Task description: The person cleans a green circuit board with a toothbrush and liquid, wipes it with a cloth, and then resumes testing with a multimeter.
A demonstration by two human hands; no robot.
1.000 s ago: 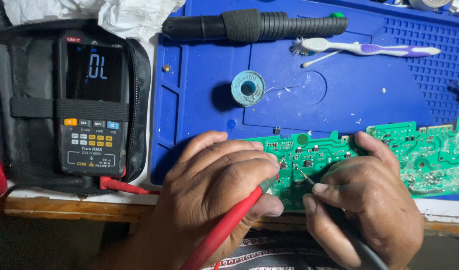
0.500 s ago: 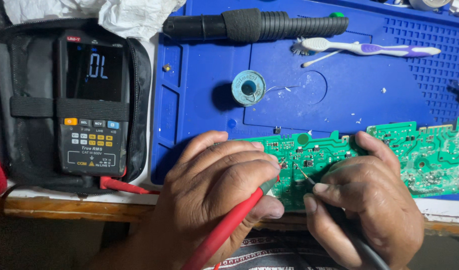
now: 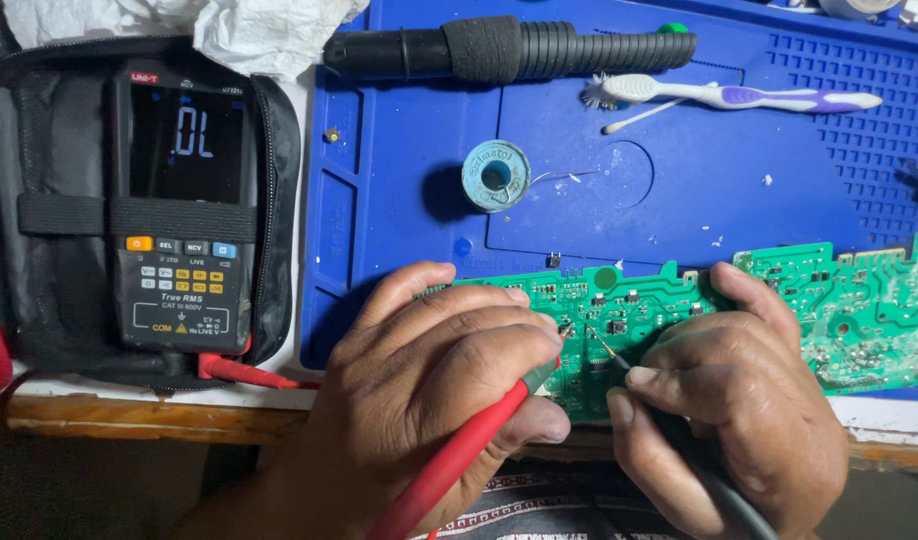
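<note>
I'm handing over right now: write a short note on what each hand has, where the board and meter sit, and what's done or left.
Left hand: grips the red probe, tip on the green circuit board.
Right hand: grips the dark probe, its thin tip on the board close beside the red one.
Board lies at the near edge of the blue mat. Multimeter sits in its black case at left, screen lit.
Done: both tips placed on the board.
Left: nothing shows which other points have been probed.
</note>
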